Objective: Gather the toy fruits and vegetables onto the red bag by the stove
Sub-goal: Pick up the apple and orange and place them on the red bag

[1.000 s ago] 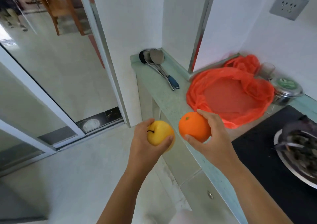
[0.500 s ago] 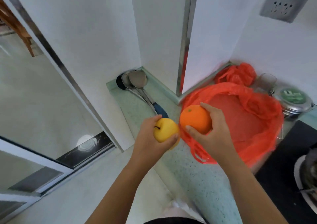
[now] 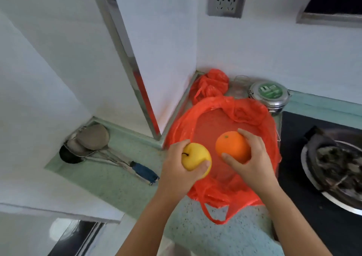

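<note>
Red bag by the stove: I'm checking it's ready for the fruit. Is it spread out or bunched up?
Spread out. The red bag lies wide, with a smooth, flat middle and a ruffled rim around it.

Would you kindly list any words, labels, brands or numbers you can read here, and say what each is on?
No text can be read here.
Green label on the tin lid: white marks, too blurred to read.
Socket, orange, apple, bag: no writing visible.
</note>
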`<state>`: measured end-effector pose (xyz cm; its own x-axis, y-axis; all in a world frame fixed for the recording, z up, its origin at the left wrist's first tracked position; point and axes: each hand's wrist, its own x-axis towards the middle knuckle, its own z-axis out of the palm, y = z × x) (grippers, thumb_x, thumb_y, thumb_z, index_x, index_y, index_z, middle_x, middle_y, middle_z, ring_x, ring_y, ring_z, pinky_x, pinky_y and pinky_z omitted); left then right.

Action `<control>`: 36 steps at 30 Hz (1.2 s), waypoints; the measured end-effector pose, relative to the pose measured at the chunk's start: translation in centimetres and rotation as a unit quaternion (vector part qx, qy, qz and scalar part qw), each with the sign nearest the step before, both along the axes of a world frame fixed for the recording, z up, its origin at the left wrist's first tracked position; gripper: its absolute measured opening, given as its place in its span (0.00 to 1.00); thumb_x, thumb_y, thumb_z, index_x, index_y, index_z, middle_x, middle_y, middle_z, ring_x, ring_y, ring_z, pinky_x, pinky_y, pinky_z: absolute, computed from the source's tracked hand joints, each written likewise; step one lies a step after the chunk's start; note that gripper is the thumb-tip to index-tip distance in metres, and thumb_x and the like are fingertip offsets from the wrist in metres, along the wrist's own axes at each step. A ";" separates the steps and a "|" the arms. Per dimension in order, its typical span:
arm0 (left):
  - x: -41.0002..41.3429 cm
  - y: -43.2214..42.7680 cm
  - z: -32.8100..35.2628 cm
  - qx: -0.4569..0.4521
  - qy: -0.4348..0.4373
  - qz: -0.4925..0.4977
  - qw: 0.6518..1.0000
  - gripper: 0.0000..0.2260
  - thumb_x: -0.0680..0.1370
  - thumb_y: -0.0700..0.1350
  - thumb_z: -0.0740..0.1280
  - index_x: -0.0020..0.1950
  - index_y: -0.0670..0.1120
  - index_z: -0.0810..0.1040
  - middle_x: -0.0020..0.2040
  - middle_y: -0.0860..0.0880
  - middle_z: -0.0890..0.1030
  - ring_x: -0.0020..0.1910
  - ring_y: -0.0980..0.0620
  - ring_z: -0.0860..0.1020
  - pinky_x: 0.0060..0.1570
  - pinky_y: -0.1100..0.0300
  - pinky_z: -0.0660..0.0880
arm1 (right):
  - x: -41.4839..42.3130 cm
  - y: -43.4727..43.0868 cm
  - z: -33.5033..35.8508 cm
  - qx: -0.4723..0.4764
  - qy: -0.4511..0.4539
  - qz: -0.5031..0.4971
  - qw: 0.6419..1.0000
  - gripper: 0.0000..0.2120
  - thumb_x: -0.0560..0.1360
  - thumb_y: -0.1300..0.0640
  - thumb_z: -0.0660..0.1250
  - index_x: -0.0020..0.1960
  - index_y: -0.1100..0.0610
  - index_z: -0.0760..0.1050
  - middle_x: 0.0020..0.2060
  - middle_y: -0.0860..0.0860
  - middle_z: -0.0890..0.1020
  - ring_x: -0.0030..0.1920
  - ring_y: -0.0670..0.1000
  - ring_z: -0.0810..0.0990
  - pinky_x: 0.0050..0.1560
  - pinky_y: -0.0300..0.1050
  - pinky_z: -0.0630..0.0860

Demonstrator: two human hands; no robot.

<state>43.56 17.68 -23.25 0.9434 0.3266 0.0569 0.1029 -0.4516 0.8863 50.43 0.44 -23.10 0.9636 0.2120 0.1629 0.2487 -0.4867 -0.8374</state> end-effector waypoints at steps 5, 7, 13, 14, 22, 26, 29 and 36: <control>4.4 0.6 -0.5 0.003 0.002 -0.078 0.997 0.28 0.68 0.54 0.73 0.65 0.55 0.67 0.56 0.64 0.68 0.53 0.68 0.68 0.50 0.76 0.63 | 0.7 -0.7 0.0 -0.017 0.041 -0.075 0.996 0.32 0.66 0.54 0.75 0.66 0.47 0.64 0.59 0.46 0.66 0.55 0.43 0.67 0.50 0.28 0.63; 6.4 0.7 -0.7 0.018 -0.010 -0.102 0.995 0.29 0.68 0.53 0.74 0.66 0.51 0.68 0.58 0.58 0.69 0.56 0.62 0.68 0.51 0.79 0.61 | 1.7 -0.7 0.0 -0.028 0.040 -0.098 0.994 0.33 0.66 0.53 0.75 0.66 0.48 0.64 0.58 0.45 0.66 0.54 0.42 0.67 0.45 0.20 0.63; 12.7 0.3 -1.6 0.060 -0.040 -0.151 0.986 0.30 0.66 0.48 0.76 0.64 0.43 0.70 0.57 0.52 0.69 0.57 0.57 0.68 0.53 0.82 0.57 | 5.0 -0.6 -0.9 -0.049 0.037 -0.141 0.988 0.32 0.66 0.52 0.74 0.67 0.48 0.64 0.58 0.43 0.65 0.56 0.41 0.65 0.50 0.31 0.63; 13.8 0.2 -1.8 0.063 -0.041 -0.156 0.985 0.30 0.66 0.47 0.76 0.65 0.43 0.70 0.57 0.53 0.68 0.57 0.57 0.67 0.52 0.81 0.57 | 5.7 -0.5 -1.2 -0.057 0.042 -0.150 0.986 0.32 0.66 0.52 0.74 0.67 0.48 0.64 0.57 0.43 0.64 0.56 0.41 0.65 0.51 0.34 0.62; 20.5 -0.6 -6.2 0.081 -0.007 -0.171 0.982 0.31 0.66 0.48 0.76 0.66 0.42 0.69 0.60 0.49 0.69 0.61 0.52 0.68 0.57 0.68 0.59 | 11.3 -0.3 -5.3 -0.054 0.105 -0.195 0.974 0.33 0.67 0.51 0.72 0.68 0.50 0.61 0.61 0.47 0.65 0.57 0.46 0.68 0.52 0.40 0.68; 22.6 -1.2 -8.4 0.086 0.004 -0.168 0.982 0.32 0.65 0.48 0.76 0.65 0.41 0.70 0.59 0.47 0.70 0.60 0.50 0.69 0.56 0.72 0.57 | 13.8 -0.3 -7.2 -0.052 0.096 -0.204 0.973 0.33 0.67 0.51 0.73 0.68 0.49 0.62 0.58 0.43 0.63 0.61 0.49 0.68 0.57 0.43 0.70; 24.0 -1.5 -9.5 0.099 -0.013 -0.164 0.981 0.32 0.64 0.47 0.77 0.64 0.40 0.70 0.58 0.46 0.71 0.59 0.50 0.69 0.56 0.71 0.57 | 15.4 -0.3 -8.4 -0.043 0.083 -0.215 0.972 0.33 0.66 0.51 0.74 0.67 0.49 0.63 0.58 0.42 0.65 0.61 0.47 0.68 0.56 0.40 0.67; 26.4 -1.6 -11.3 0.109 -0.029 -0.154 0.982 0.33 0.64 0.52 0.75 0.64 0.40 0.70 0.59 0.44 0.71 0.59 0.50 0.69 0.60 0.60 0.64 | 17.3 -0.1 -10.5 -0.044 0.074 -0.222 0.971 0.34 0.66 0.50 0.74 0.67 0.51 0.63 0.58 0.44 0.65 0.60 0.45 0.66 0.58 0.41 0.66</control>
